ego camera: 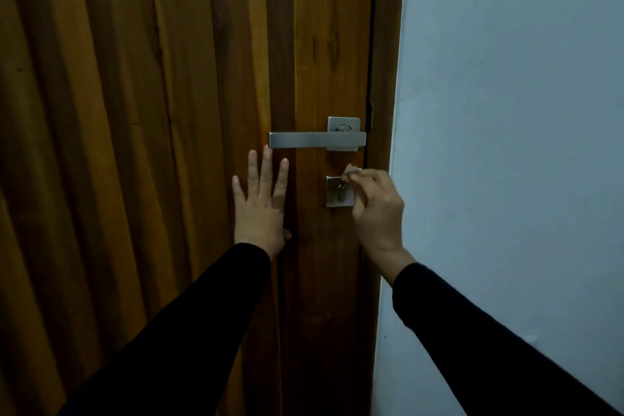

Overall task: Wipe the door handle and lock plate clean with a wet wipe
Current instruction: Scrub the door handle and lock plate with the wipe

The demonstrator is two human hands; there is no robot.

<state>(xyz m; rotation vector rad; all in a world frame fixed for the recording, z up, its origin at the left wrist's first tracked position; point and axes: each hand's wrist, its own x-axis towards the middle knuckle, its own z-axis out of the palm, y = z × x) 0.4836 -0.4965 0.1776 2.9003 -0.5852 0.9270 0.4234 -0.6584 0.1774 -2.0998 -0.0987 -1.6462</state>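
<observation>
A flat steel lever handle (315,139) on a square rose sits on the wooden door (169,111). Below it is a square steel lock plate (334,194) with a keyhole. My right hand (376,209) pinches a small wad of wet wipe (351,169) against the plate's upper right corner and hides the plate's right edge. Left of the plate, my left hand (261,203) lies flat on the door with its fingers spread; the middle fingertip reaches just under the handle's left end.
The door's dark frame edge (381,78) runs down right of the handle, with a pale blue-grey wall (506,111) beyond it. Both arms wear black sleeves.
</observation>
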